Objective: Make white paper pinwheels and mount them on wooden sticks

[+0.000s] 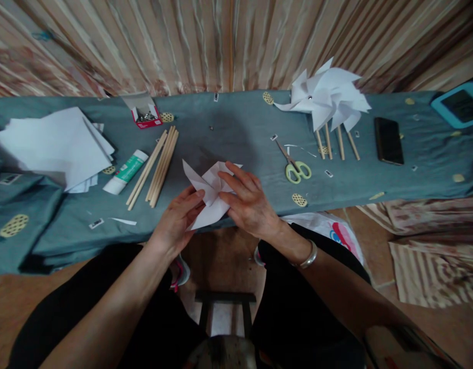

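A white paper pinwheel with folded blades is held between my two hands near the front edge of the cloth-covered table. My left hand grips its left side, thumb on top and fingers underneath. On the right side, the fingers of my right hand press on the paper close to its centre. No stick shows on this pinwheel. Just left of my hands lie several wooden sticks. Green-handled scissors rest to the right, beside thin paper scraps.
Finished pinwheels on sticks lie at the back right, near a black phone and a blue-framed device. Left are a paper stack, a glue tube and a red box of small metal pins. A curtain hangs behind.
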The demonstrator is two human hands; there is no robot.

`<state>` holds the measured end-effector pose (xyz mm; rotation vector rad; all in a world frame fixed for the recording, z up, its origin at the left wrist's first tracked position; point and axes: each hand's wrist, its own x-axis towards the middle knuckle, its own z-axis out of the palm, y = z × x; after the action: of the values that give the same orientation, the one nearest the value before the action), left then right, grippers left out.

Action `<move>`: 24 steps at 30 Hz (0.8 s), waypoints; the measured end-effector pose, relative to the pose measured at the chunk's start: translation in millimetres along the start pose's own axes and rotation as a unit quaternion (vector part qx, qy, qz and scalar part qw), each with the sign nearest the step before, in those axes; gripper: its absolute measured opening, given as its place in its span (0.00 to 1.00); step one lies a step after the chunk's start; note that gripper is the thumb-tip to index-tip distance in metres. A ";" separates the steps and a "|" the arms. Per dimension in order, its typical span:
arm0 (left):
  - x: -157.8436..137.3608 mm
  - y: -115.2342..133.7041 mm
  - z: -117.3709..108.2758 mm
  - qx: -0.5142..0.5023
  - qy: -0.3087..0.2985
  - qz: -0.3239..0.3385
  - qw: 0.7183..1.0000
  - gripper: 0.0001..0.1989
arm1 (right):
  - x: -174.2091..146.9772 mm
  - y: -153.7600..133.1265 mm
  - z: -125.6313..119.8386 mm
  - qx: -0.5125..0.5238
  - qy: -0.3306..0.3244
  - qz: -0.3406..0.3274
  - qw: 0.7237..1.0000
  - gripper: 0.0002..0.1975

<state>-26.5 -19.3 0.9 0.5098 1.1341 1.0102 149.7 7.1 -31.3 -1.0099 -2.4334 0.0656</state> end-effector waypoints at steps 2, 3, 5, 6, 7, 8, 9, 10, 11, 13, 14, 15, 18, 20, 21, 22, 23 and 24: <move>-1.9 1.0 3.6 -0.022 0.011 -0.005 1.000 0.17 | -0.1 -1.4 -1.8 -0.013 0.014 -0.015 1.000 0.11; -2.6 1.7 5.4 -0.028 0.016 -0.004 0.999 0.19 | 0.0 -2.6 -3.4 -0.020 0.018 -0.020 0.999 0.11; -3.0 3.2 8.1 -0.034 0.023 0.010 0.999 0.20 | 0.4 -6.0 -7.3 -0.034 0.020 -0.027 0.999 0.12; -2.6 3.8 8.8 -0.034 0.025 0.021 0.999 0.20 | 0.7 -7.9 -9.4 -0.036 0.018 -0.027 0.999 0.13; -1.8 4.3 9.2 -0.033 0.028 0.032 0.999 0.20 | 1.1 -9.9 -11.3 -0.036 0.012 -0.024 0.999 0.16; -0.8 4.6 9.3 -0.033 0.031 0.043 0.998 0.20 | 1.6 -11.9 -12.9 -0.036 0.006 -0.020 0.999 0.19; 0.3 4.7 9.1 -0.032 0.035 0.054 0.997 0.20 | 2.1 -13.7 -14.0 -0.035 0.000 -0.015 0.999 0.21; 1.4 4.6 8.8 -0.030 0.040 0.065 0.997 0.20 | 2.7 -15.4 -14.7 -0.035 -0.005 -0.010 0.999 0.23; 2.4 4.4 8.4 -0.028 0.045 0.077 0.996 0.20 | 3.4 -16.9 -14.9 -0.036 -0.007 -0.005 0.999 0.25; 4.1 3.6 7.7 -0.022 0.049 0.102 0.993 0.20 | 5.0 -19.5 -14.2 -0.043 -0.005 0.000 0.999 0.28; 4.9 3.3 7.6 -0.020 0.048 0.113 0.992 0.20 | 5.9 -20.8 -13.6 -0.048 -0.001 0.000 0.999 0.29; 5.6 3.2 7.5 -0.019 0.047 0.124 0.991 0.20 | 6.7 -21.9 -13.0 -0.055 0.006 0.000 0.998 0.30; 7.9 4.4 7.6 -0.021 0.043 0.150 0.988 0.21 | 9.1 -25.6 -11.5 -0.073 0.021 0.002 0.997 0.32; 9.5 6.6 7.7 -0.020 0.046 0.166 0.985 0.21 | 10.5 -27.7 -11.0 -0.077 0.021 0.008 0.997 0.34; 10.1 8.0 7.7 -0.020 0.049 0.173 0.984 0.21 | 11.1 -28.3 -10.9 -0.077 0.019 0.012 0.997 0.34; 10.3 9.8 7.6 -0.020 0.052 0.177 0.983 0.21 | 11.8 -28.7 -10.8 -0.078 0.019 0.014 0.997 0.34; 10.2 11.8 7.6 -0.020 0.054 0.181 0.982 0.21 | 12.5 -28.6 -10.8 -0.079 0.020 0.015 0.997 0.34; 9.6 14.1 7.5 -0.021 0.053 0.183 0.981 0.21 | 13.2 -28.1 -10.9 -0.082 0.024 0.014 0.996 0.34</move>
<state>-24.5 -3.0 9.9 0.6516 1.1341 1.3914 128.6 -5.9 -9.7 -1.1037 -2.4112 -0.1496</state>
